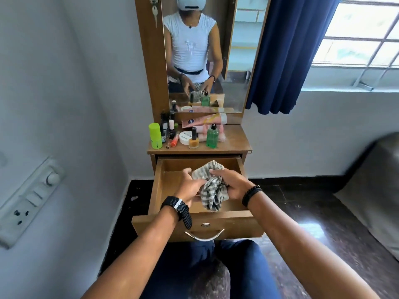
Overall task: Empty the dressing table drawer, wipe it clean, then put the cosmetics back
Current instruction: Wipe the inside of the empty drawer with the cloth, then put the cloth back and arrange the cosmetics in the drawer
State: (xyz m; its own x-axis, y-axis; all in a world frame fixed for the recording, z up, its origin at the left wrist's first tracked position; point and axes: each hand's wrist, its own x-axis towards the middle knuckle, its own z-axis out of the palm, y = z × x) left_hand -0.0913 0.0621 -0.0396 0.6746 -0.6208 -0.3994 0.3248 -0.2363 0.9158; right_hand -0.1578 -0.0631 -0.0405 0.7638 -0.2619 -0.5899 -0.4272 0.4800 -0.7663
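Head view: you sit before the dressing table with its drawer [222,214] pulled fully out, and both hands over it share one striped grey-and-white cloth [212,188]. Your left hand [190,187] grasps the cloth's edge at 9 o'clock of the bundle, fingers curled into the fabric; your right hand [232,182] clutches it from 3 o'clock, bunching it tight. The cloth hangs in a crumpled wad above the drawer floor, near its middle.

The emptying looks finished: no cosmetic shows in the visible part of the drawer, though your hands and the cloth hide some of its floor. The cosmetics stand crowded on the counter [235,139] at 12 o'clock of the drawer, among them a lime-green stick [155,134], a round white jar [185,137], an amber nail polish bottle [193,140], a green bottle [212,136] and pink tubes [207,121] stacked against the mirror [237,61].

By the look of it you are at the wiping step, gathering the cloth into a pad. Whether the wood has had a pass cannot be read here. Left to do, on this showing: wipe the floor and walls of the drawer, then return every item from the counter.
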